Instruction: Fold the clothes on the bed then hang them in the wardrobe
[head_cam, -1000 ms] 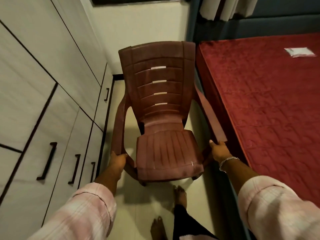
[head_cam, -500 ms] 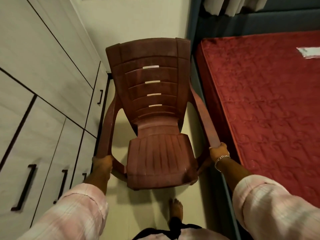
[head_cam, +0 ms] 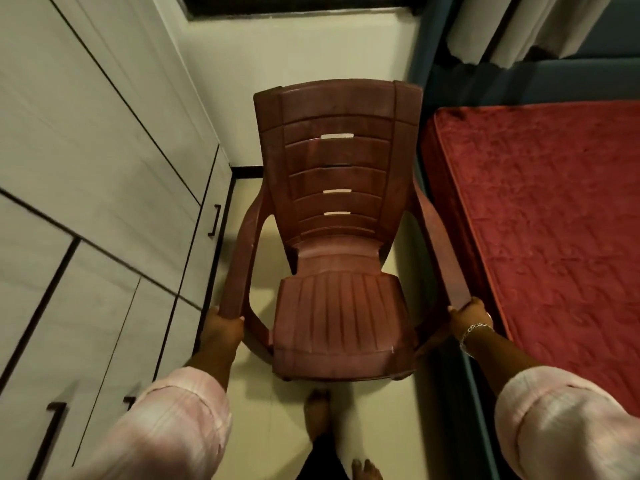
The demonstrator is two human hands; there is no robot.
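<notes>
A brown plastic armchair (head_cam: pixel 339 306) stands in the narrow aisle between the wardrobe (head_cam: pixel 86 202) on the left and the bed (head_cam: pixel 554 220) with a red quilted mattress on the right. My left hand (head_cam: pixel 223 329) grips the front end of the chair's left armrest. My right hand (head_cam: pixel 469 315), with a silver bracelet at the wrist, grips the front end of the right armrest. The visible part of the bed carries no clothes.
The wardrobe has pale closed doors with dark handles (head_cam: pixel 214 220). A cream wall (head_cam: pixel 294 57) ends the aisle behind the chair, and curtains (head_cam: pixel 519 26) hang above the bed's head. My bare feet (head_cam: pixel 318 414) stand on the tiled floor just in front of the chair.
The chair has come closer to me along the aisle, with both hands still holding the armrests. The white paper on the bed has passed out of view.
</notes>
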